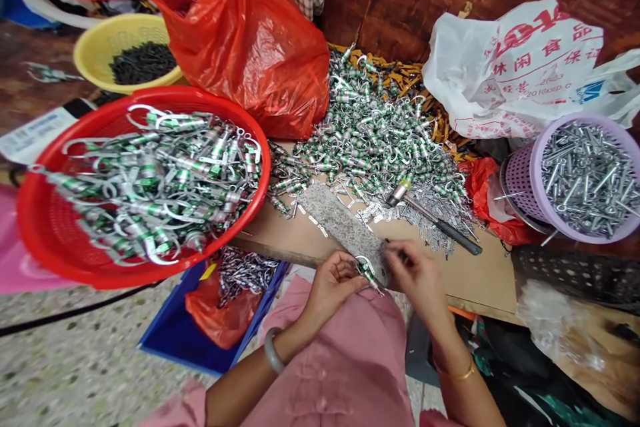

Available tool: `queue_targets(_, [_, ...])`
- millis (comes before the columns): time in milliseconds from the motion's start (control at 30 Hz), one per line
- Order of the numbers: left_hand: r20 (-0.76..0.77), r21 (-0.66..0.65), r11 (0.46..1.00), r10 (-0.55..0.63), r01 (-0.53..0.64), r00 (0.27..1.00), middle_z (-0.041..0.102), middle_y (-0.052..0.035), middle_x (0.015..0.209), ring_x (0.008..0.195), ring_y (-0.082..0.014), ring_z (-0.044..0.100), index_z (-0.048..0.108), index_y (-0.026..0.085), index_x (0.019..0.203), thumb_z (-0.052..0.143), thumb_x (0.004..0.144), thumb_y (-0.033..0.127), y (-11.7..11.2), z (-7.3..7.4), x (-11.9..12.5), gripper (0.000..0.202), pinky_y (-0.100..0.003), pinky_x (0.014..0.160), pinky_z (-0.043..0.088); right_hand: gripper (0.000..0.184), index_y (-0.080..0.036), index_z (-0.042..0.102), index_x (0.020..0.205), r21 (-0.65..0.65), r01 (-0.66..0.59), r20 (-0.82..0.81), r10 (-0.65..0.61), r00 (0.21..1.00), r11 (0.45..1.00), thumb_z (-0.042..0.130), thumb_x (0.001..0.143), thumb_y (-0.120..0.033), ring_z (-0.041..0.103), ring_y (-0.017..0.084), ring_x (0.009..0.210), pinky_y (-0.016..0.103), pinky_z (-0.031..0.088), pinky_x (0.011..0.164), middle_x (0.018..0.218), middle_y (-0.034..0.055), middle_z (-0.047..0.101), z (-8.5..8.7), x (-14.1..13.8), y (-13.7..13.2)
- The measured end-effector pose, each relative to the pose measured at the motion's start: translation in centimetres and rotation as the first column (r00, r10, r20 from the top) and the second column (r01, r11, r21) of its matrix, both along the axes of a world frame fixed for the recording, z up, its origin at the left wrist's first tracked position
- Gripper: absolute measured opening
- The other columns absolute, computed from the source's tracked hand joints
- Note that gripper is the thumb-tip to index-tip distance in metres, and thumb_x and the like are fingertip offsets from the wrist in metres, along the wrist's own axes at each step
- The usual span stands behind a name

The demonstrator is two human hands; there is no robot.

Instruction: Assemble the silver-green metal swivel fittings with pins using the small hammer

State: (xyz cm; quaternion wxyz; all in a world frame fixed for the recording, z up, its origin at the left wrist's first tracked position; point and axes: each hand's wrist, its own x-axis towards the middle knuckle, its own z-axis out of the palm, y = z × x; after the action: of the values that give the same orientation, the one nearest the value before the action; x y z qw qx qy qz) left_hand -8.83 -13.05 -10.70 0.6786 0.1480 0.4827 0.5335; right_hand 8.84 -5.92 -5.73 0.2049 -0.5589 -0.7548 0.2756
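The person's left hand (330, 287) and right hand (417, 280) work together just above the near edge of the tabletop (465, 287). The left fingers (353, 273) pinch a green-banded metal clip (369, 275), holding it beside a flat grey metal plate (340, 227). The right fingers (395, 257) are pressed together at the clip's upper end; whether they grip it, the view cannot tell.

Beyond the plate, a heap of matching clips (370, 140) covers the tabletop, with a dark-handled screwdriver (450, 232) lying on its near edge. More clips fill a red plastic basket (150, 279) on the left. A lilac basket (537, 173) of steel pins stands on the right. A yellow bowl (100, 53) holds dark pieces, and a blue crate (170, 340) sits on the floor below the tabletop.
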Motion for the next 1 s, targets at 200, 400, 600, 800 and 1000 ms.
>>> queue_targets(200, [-0.004,-0.005,1.000,0.002,-0.002,1.000,0.068,0.0033,0.064,0.058,-0.0099,0.061,0.064,0.016,0.082,0.097,0.053,0.030,0.0,-0.7,0.0,0.046,-0.020,0.059,0.049,0.020,-0.018,0.072,0.101,0.329,-0.043,0.505,-0.138,0.852,0.943,0.055,0.093,-0.025,0.054,0.031,0.100,0.041,0.042,0.083,0.106,0.0153,0.066,-1.7,2.4,9.2])
queue_targets(400, [-0.007,-0.007,1.000,0.007,-0.007,1.000,0.069,0.0022,0.065,0.058,-0.0105,0.061,0.064,0.016,0.081,0.097,0.052,0.030,0.0,-0.7,0.0,0.046,-0.021,0.059,0.049,0.023,-0.019,0.068,0.103,0.258,-0.072,0.449,-0.053,0.892,0.963,0.048,0.100,-0.029,0.059,0.024,0.081,0.033,0.042,0.072,0.090,0.0097,0.068,-0.8,3.0,8.1])
queue_targets(600, [-0.013,-0.023,1.000,-0.005,0.005,1.000,0.068,0.0030,0.063,0.058,-0.0108,0.062,0.064,0.017,0.081,0.097,0.052,0.031,0.0,-0.3,-0.2,0.047,-0.021,0.059,0.050,0.035,-0.029,0.062,0.134,0.183,-0.141,0.034,0.137,0.990,0.973,0.047,0.102,-0.024,0.068,0.022,0.098,0.035,0.054,0.082,0.111,0.0085,0.071,1.3,4.4,-1.6])
queue_targets(800, [0.002,-0.029,0.999,0.017,-0.017,1.000,0.063,0.0058,0.057,0.051,-0.0071,0.056,0.063,0.016,0.079,0.098,0.049,0.028,0.3,-0.4,0.4,0.048,-0.017,0.053,0.046,0.037,-0.031,0.069,0.127,0.300,-0.114,0.067,0.098,0.993,0.947,0.051,0.098,-0.018,0.069,0.021,0.086,0.035,0.055,0.074,0.099,0.0074,0.074,-1.0,3.7,-5.8])
queue_targets(1000, [0.101,0.033,0.970,0.236,-0.240,0.966,0.075,-0.0006,0.083,0.068,-0.0138,0.068,0.069,0.019,0.087,0.096,0.057,0.037,-0.2,3.7,-2.9,0.044,-0.024,0.062,0.057,0.027,-0.022,0.074,0.117,0.360,0.312,-0.205,-0.252,0.946,0.879,0.060,0.096,-0.031,0.070,0.023,0.091,0.036,0.056,0.079,0.103,0.0104,0.074,-1.3,5.8,-1.1])
